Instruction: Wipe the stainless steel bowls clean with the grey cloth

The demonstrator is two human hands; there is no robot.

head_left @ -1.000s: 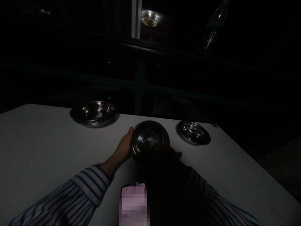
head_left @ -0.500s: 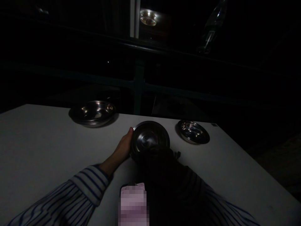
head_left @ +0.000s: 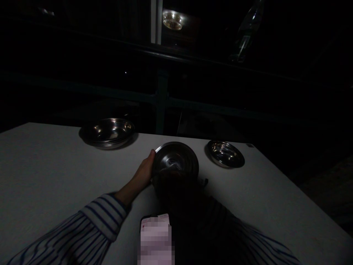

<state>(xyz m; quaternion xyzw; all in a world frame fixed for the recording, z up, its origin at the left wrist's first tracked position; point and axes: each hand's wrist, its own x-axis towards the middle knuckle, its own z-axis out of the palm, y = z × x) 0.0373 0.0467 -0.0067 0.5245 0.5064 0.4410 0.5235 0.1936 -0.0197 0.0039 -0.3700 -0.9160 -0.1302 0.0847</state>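
A round stainless steel bowl stands tilted on the white table, its shiny inside facing me. My left hand grips its left rim, thumb up along the edge and the other fingers hidden behind the wall. In deep shadow, my right hand reaches over the near part of the bowl. It seems closed on a dark, soft-looking mass that covers the lower inside, with a small dark end sticking out at the right. Its fingers cannot be made out.
Nested metal bowls sit at the table's far left edge, and another metal bowl lies to the right. A lit phone, blurred out, is near me. Beyond the table, a plastic bottle stands in darkness.
My right hand and the dark mass have shifted slightly left and down within the bowl. My left hand keeps its hold. The whole view has drifted a little.
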